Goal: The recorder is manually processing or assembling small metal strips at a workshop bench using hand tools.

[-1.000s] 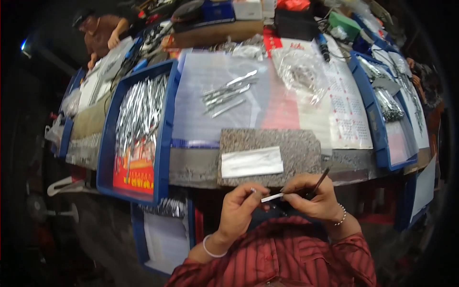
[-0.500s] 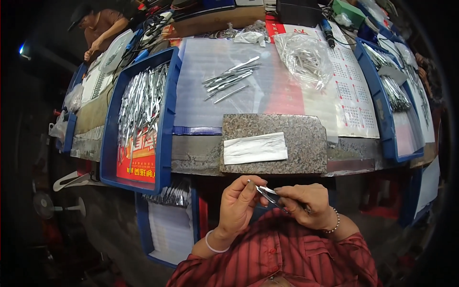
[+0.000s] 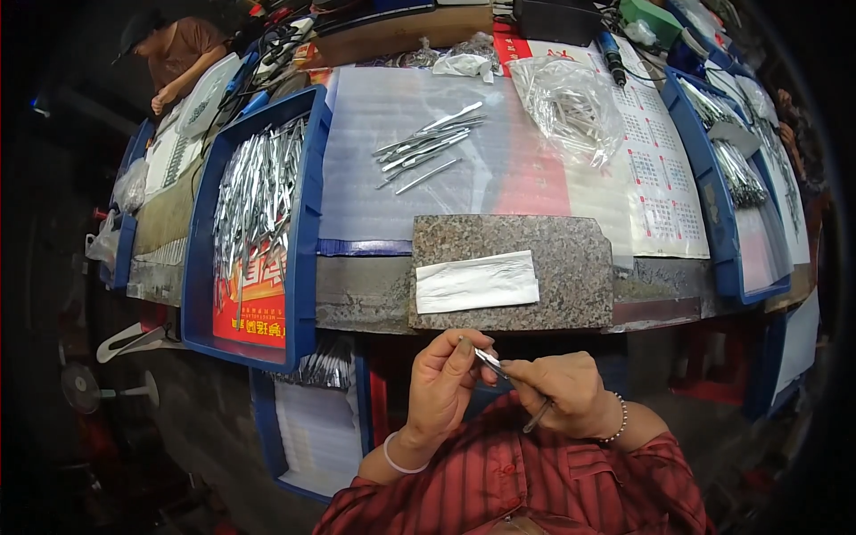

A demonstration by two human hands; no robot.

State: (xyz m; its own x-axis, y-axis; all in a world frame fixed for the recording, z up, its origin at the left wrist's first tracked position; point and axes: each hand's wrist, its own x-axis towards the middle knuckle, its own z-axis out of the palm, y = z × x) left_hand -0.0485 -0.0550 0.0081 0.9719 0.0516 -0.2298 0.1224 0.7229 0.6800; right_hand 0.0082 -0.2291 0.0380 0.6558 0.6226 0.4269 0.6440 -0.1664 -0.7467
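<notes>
Head view: both hands (image 3: 508, 388) pinch tweezers (image 3: 492, 364) below table edge (image 3: 374, 308).

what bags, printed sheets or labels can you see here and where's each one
Clear crumpled plastic bag: far side of the table, right of centre, slim metal pieces inside.
White calendar sheet with red grids: flat under that bag, right side.
Red printed sheet: near end of the long blue plastic tray, left.
</notes>
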